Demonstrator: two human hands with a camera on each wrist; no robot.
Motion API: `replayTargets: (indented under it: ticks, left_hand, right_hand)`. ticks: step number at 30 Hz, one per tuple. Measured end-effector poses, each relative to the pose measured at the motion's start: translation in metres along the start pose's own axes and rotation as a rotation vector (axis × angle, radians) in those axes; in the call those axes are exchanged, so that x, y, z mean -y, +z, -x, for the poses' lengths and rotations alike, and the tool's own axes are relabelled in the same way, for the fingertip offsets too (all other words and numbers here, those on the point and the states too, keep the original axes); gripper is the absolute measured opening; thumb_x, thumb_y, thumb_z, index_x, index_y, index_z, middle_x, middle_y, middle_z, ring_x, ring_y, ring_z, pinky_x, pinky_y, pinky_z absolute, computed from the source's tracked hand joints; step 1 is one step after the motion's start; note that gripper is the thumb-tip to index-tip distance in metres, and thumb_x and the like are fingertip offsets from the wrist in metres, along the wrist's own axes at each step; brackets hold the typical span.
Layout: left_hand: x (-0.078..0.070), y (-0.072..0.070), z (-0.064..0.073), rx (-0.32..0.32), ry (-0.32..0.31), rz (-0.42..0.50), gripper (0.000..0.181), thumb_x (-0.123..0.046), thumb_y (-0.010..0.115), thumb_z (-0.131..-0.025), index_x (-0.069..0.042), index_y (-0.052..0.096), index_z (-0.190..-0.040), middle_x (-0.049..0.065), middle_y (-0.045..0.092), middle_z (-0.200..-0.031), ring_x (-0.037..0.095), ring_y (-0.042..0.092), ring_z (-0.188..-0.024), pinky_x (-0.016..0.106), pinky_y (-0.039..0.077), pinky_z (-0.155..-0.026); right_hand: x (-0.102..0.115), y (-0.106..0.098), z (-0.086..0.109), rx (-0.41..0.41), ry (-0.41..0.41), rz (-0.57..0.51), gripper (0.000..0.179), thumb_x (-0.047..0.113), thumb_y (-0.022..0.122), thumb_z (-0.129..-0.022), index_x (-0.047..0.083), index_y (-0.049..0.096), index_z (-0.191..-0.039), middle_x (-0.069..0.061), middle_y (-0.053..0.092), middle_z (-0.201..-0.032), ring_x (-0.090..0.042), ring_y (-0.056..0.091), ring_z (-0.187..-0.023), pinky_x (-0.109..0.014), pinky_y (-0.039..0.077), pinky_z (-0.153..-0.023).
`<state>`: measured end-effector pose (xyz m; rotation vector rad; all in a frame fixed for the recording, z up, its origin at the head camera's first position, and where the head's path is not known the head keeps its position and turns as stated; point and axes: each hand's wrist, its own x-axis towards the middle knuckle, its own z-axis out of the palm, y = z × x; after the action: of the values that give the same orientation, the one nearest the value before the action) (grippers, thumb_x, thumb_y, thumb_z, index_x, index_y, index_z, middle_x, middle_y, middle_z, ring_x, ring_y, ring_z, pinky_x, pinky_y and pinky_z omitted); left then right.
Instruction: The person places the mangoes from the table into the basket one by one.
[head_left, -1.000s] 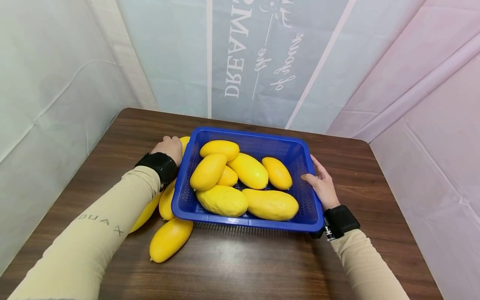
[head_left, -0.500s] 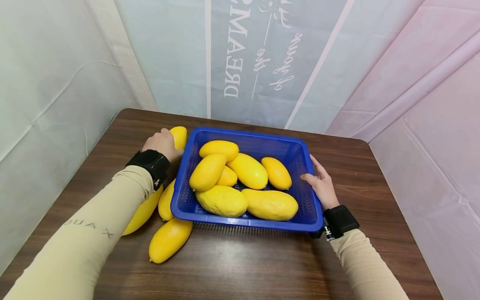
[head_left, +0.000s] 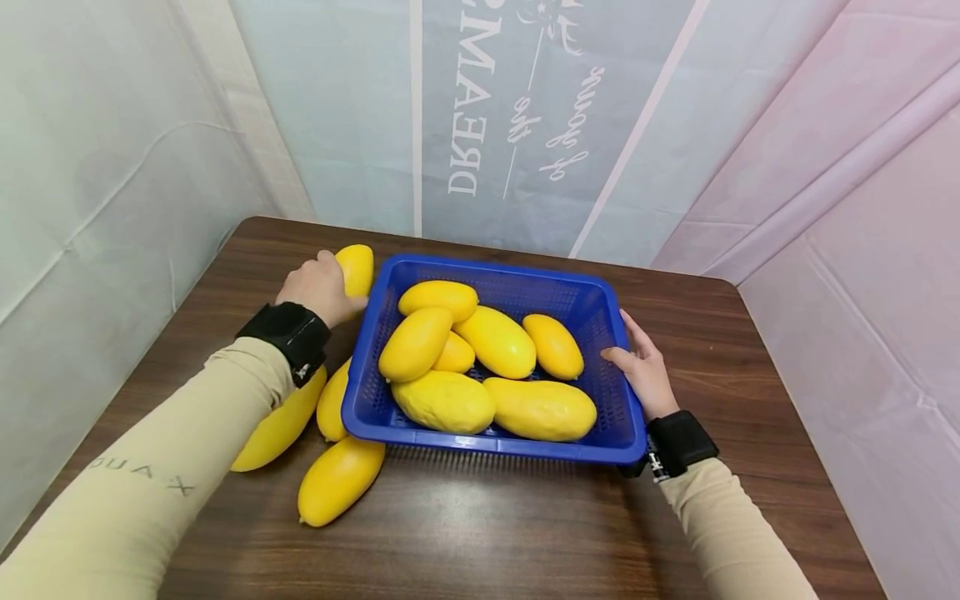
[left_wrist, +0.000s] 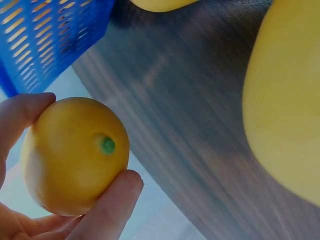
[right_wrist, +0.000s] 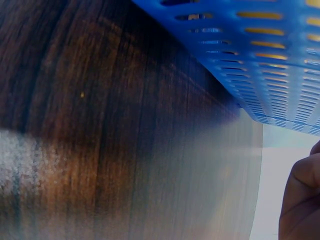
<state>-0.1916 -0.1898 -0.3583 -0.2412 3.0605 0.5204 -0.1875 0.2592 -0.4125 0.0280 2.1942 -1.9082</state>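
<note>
In the head view my left hand (head_left: 317, 289) grips a yellow mango (head_left: 356, 268) just left of the basket's far corner. The left wrist view shows that mango (left_wrist: 75, 155) end-on, its green stem nub facing the camera, with thumb and fingers round it. My right hand (head_left: 647, 375) holds the right side of the blue plastic basket (head_left: 495, 446), thumb over the rim and fingers outside. Inside lie several yellow fruits, among them a smooth mango (head_left: 553, 346) and a lumpy, larger fruit (head_left: 444, 402). The right wrist view has the slotted basket wall (right_wrist: 270, 65) and part of my hand (right_wrist: 302, 200).
Left of the basket, more yellow fruits lie on the dark wooden table (head_left: 487, 533): a mango (head_left: 341, 481) in front, a large one (head_left: 281, 425) partly under my left forearm, and another (head_left: 333, 404) against the basket. A printed cloth (head_left: 510, 125) hangs behind the table.
My left hand has moved left and slightly away from me, drawing the mango out from beside the basket's rim. The right hand and the basket stay almost still.
</note>
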Motion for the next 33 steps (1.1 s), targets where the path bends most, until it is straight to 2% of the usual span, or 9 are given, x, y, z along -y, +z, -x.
replayTargets:
  ticks: [9,21,26,33]
  left_hand:
    - [-0.004,-0.014,0.003,-0.048,0.012,0.041,0.071,-0.043,0.073,-0.083,0.012,0.042,-0.115,0.027,0.056,-0.089,0.043,0.061,-0.076,0.05,0.054,-0.068]
    - [-0.01,-0.017,0.005,-0.067,0.072,0.034,0.071,-0.045,0.073,-0.083,0.013,0.045,-0.115,0.025,0.056,-0.087,0.04,0.059,-0.073,0.047,0.052,-0.065]
    - [-0.015,-0.022,0.006,-0.059,0.088,0.059,0.072,-0.045,0.072,-0.084,0.012,0.046,-0.118,0.025,0.057,-0.087,0.039,0.06,-0.072,0.046,0.051,-0.063]
    - [-0.029,-0.029,0.008,-0.023,0.09,0.105,0.078,-0.049,0.071,-0.083,0.01,0.045,-0.127,0.025,0.059,-0.093,0.038,0.061,-0.076,0.045,0.052,-0.065]
  right_hand:
    - [0.001,-0.001,0.0,0.002,0.017,0.031,0.075,0.013,0.055,-0.099,0.029,0.015,-0.16,-0.016,0.032,-0.156,-0.001,0.066,-0.091,-0.021,0.057,-0.074]
    - [0.001,-0.001,0.0,0.0,0.02,0.044,0.075,0.014,0.055,-0.099,0.029,0.015,-0.16,-0.014,0.023,-0.163,0.0,0.064,-0.094,-0.02,0.056,-0.076]
    - [0.001,-0.001,0.0,0.001,0.015,0.043,0.074,0.014,0.054,-0.099,0.028,0.015,-0.16,-0.013,0.021,-0.163,0.0,0.064,-0.093,-0.019,0.056,-0.075]
    - [0.002,0.0,0.0,-0.003,0.021,0.05,0.074,0.015,0.055,-0.099,0.029,0.015,-0.16,-0.015,0.028,-0.159,-0.001,0.065,-0.091,-0.02,0.057,-0.075]
